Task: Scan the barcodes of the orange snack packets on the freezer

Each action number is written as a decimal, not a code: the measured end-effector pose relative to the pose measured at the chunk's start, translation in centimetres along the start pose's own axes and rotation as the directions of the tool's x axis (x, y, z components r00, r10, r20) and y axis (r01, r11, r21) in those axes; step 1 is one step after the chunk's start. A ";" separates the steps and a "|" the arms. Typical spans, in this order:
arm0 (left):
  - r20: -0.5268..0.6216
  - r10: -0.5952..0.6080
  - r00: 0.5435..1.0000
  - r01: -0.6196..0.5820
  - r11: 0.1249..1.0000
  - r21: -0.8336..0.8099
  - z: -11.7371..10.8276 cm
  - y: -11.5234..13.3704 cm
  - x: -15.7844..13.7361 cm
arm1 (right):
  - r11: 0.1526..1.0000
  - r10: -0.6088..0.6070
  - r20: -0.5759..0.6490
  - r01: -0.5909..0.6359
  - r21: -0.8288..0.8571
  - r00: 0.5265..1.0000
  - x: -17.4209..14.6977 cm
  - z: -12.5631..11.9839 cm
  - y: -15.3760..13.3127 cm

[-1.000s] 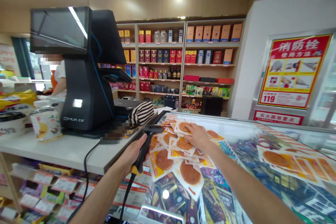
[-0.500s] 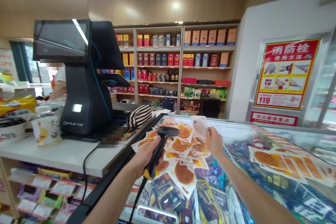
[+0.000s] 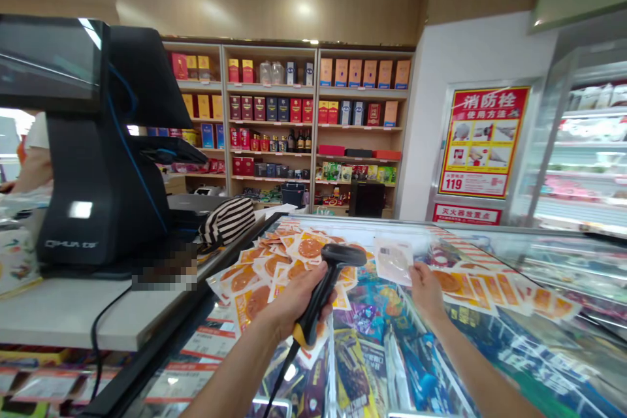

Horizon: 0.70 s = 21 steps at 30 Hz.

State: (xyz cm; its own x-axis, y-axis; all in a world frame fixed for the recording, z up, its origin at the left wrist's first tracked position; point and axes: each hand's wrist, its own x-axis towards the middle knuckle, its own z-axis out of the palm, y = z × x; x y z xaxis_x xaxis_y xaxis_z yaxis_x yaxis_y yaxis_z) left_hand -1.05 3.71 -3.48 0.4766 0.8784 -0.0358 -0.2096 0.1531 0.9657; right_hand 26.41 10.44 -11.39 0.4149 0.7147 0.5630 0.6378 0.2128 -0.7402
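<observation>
My left hand (image 3: 301, 297) is wrapped round the handle of a black and yellow barcode scanner (image 3: 343, 253), its head pointing to the right. Between the fingers of my right hand (image 3: 427, 290) is the edge of a flat white packet (image 3: 393, 260), its pale back with a small printed label facing me. Under and left of the scanner, a heap of packets with round orange-brown slices (image 3: 255, 300) lies on the glass freezer top. To the right of my right hand, similar packets (image 3: 482, 289) lie in an overlapping row on the glass.
A black checkout terminal (image 3: 98, 196) stands on the white counter (image 3: 88, 320) at left, beside a striped cloth bag (image 3: 228, 221). Bagged goods (image 3: 357, 366) show through the glass. Shelves of boxes (image 3: 269, 88) line the back wall; a person's arm (image 3: 34, 166) shows at far left.
My view has turned to the right. The packet in my right hand has moved right, away from the heap. The scanner, still in my left hand, has shifted right too.
</observation>
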 end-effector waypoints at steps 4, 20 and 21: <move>0.015 -0.006 1.000 0.006 1.000 0.011 -0.1 -0.4 0.3 | 0.999 0.012 -0.008 -0.012 -0.032 1.000 -0.1 0.1 0.2; -0.207 0.017 0.978 -0.008 0.999 0.043 -4.1 0.2 -1.3 | 0.415 -0.329 0.284 0.408 -0.813 0.901 0.8 -6.6 2.6; -0.217 0.024 0.976 -0.015 0.999 0.046 -4.3 0.2 -1.5 | 0.397 -0.325 0.319 0.434 -0.809 0.890 0.4 -6.7 2.9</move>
State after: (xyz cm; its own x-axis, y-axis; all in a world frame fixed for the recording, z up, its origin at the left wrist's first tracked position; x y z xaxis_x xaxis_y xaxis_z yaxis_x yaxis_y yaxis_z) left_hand -5.46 4.41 -4.32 0.2748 0.9591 -0.0674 -0.1770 0.1193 0.9769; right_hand 32.76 6.90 -10.79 -0.0445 0.7797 0.6246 0.9581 -0.1438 0.2478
